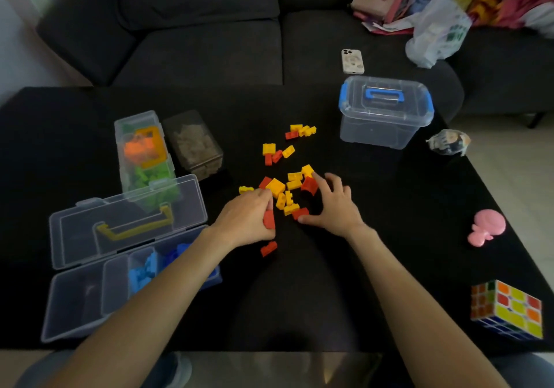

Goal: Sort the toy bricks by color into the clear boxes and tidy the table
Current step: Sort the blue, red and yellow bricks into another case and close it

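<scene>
Bricks (284,191) litter black table (299,297) before sofa (195,27); left fingers (268,207) grasp red brick (269,219), right fingers (331,182) spread.

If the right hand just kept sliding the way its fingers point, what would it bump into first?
The right hand points up and to the left across the table, and its fingertips already sit at the red arch brick. Right behind that lie the yellow bricks, so it would probably push those next, though depth is hard to judge.

Both forearms bare to the elbows, no sleeves, watch or rings on hands (335,207); blue jeans at knees.
</scene>
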{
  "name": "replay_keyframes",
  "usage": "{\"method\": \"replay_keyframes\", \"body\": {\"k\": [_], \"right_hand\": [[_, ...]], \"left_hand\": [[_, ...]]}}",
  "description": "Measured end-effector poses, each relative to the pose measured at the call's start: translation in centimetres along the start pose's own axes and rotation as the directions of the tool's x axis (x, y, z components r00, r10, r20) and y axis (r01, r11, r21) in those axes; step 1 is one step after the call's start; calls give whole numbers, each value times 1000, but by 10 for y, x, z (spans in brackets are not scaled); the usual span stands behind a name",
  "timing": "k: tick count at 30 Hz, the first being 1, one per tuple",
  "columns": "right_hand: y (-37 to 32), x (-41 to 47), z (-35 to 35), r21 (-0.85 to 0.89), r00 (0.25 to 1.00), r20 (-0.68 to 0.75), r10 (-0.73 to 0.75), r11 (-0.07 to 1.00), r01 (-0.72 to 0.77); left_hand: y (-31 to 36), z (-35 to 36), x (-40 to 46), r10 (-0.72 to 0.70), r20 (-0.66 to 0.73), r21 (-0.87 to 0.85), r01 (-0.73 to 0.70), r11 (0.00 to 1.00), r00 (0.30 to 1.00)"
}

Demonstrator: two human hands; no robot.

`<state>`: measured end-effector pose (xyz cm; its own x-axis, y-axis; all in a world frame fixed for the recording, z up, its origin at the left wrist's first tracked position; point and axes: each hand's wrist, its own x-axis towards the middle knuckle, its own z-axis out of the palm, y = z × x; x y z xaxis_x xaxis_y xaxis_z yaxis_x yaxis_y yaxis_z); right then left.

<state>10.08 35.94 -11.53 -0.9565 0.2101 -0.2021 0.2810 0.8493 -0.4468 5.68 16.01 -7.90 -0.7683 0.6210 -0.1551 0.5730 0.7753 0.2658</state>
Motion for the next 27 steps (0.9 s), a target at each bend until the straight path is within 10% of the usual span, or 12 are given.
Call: {"method": "replay_keyframes", "body": {"k": [14,27], "right_hand": [[1,-29,19,-163,984,-123,-131,980,110],[-18,-67,28,34,990,-105,-90,995,94]], "left_hand": [[27,23,-30,-19,287,83,-5,997,958],[-2,5,-45,42,-27,-211,-46,976,999]]}}
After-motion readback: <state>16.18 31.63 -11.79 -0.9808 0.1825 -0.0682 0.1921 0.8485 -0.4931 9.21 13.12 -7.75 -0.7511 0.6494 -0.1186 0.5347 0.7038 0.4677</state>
